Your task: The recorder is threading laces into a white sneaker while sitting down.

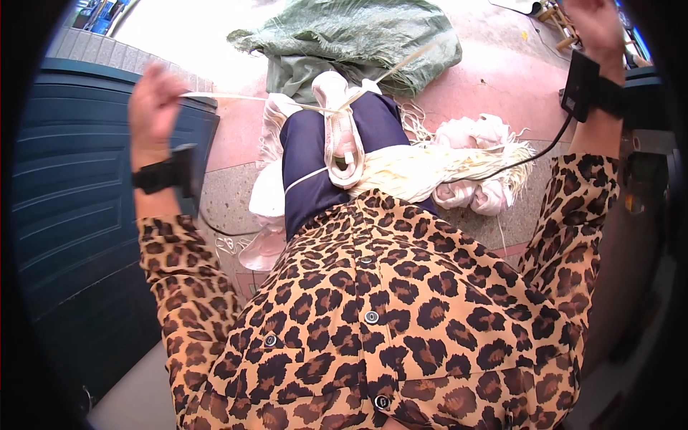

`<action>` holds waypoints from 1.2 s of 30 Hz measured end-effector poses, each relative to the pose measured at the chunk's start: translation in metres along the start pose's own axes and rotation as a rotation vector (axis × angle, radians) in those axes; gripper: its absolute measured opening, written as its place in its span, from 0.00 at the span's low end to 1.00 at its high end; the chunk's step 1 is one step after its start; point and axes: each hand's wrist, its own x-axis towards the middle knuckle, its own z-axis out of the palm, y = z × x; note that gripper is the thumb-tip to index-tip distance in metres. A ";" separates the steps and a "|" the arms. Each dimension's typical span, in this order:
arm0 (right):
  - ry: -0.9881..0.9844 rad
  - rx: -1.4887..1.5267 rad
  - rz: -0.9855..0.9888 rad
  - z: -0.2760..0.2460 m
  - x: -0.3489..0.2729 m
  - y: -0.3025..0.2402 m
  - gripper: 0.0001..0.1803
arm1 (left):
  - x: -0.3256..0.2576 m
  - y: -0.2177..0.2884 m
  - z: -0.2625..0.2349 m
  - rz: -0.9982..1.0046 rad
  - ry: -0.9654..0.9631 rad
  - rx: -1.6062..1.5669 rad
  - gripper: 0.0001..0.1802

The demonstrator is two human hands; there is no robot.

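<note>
A pale pink and white shoe (344,140) rests between my thighs, its toe pointing away from me. From its throat a white shoelace (236,96) stretches left to my left hand (155,97), which is closed on it. Another length of lace runs up and right across the green sack and fades from sight. My right hand (596,30) is raised at the upper right, blurred and partly cut off, so its fingers cannot be made out. A thick bundle of cream shoelaces (401,170) lies over my right thigh.
More pale shoes (476,135) lie on the floor at my right, and others (266,193) sit at my left. A crumpled green woven sack (358,36) spreads beyond my knees. A dark blue panelled door (79,179) stands at left. Black cables trail from both wrist devices.
</note>
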 end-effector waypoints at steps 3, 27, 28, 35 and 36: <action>0.429 -0.240 0.145 -0.083 -0.008 0.050 0.14 | -0.007 0.057 -0.137 0.222 0.223 -0.151 0.13; -0.202 -1.553 0.621 -0.001 -0.151 0.349 0.16 | -0.074 -0.202 0.031 -0.406 -0.191 0.720 0.09; -0.205 -1.550 0.619 -0.002 -0.152 0.351 0.16 | -0.074 -0.207 0.028 -0.366 -0.179 0.753 0.08; -0.475 -1.738 0.432 0.016 -0.148 0.343 0.08 | -0.063 -0.233 0.023 0.128 -0.138 1.352 0.11; -0.509 -1.771 0.325 0.015 -0.150 0.343 0.08 | -0.063 -0.229 0.029 0.109 -0.160 1.378 0.11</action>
